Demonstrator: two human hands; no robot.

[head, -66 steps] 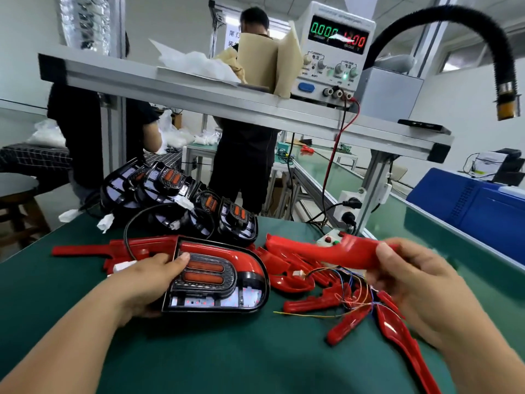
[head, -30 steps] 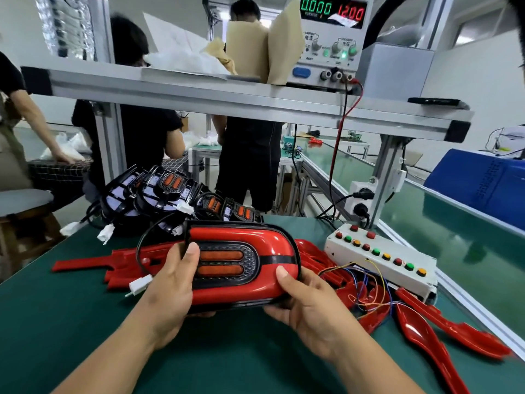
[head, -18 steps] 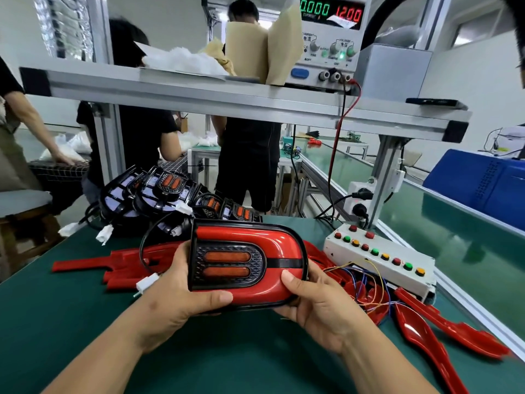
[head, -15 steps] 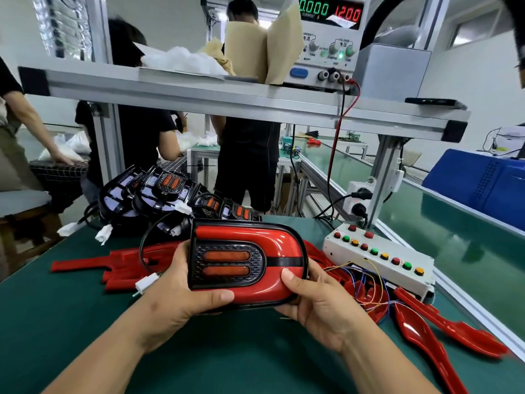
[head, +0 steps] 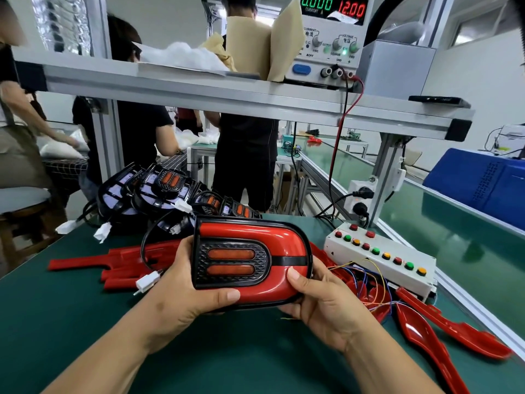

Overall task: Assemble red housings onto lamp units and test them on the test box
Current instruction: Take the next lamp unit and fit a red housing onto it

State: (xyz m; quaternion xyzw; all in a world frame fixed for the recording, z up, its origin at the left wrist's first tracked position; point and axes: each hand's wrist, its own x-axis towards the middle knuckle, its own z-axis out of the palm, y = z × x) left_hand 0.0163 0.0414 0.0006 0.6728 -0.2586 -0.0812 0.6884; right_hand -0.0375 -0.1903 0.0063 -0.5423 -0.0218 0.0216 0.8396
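Hands meet on one lamp (head: 231, 261), held just above the green surface (head: 227, 351) with its face tilted up toward the worker. The left hand (head: 181, 291) grips the lamp's left end, thumb curled along the lower front edge and fingers behind. The right hand (head: 321, 302) grips the right end, thumb pressed on the red housing (head: 250, 233) and fingers underneath. That housing sits around the dark grille and its two orange bars. A black cable (head: 145, 245) loops from the lamp's left side to a white plug (head: 147, 281) dangling just beside the left hand. Behind it, bare lamps (head: 170, 189) lean in a row at the far edge. Loose housings (head: 113, 265) lie flat to the left, and more lie at the right. The test box (head: 380, 257) sits on the surface just right of the held lamp, with coloured buttons along its top and thin wires (head: 366, 280) trailing from its near side. A shelf (head: 227, 95) overhead carries a power supply (head: 329, 38) reading 0.000 and 12.00. The only container I can see is a blue crate (head: 483, 183) far right; from here its contents are hidden.
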